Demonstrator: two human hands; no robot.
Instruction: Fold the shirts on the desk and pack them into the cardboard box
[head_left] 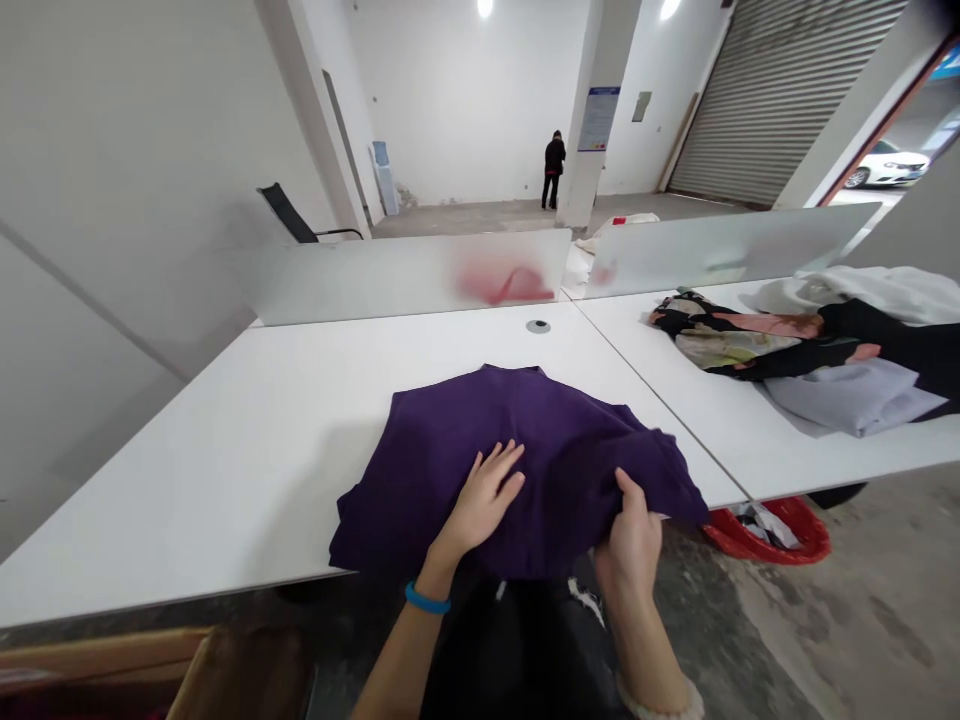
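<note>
A dark purple garment (442, 440) lies spread on the white table (247, 450), its neckline toward the far side and its lower part at the front edge. My left hand (484, 500) rests flat on the middle of the cloth with fingers apart; a blue band circles that wrist. At the lower right of the garment, my right hand (631, 540) is closed on the fabric, thumb on top and the other fingers hidden beneath. The cloth is wrinkled and slightly raised around that grip.
Frosted dividers (360, 280) line the table's back. Patterned, black and white clothes (750, 340) are heaped at the right. A red basket (814, 540) stands on the floor at right, an open cardboard box (127, 650) at lower left. A person (553, 165) stands far back.
</note>
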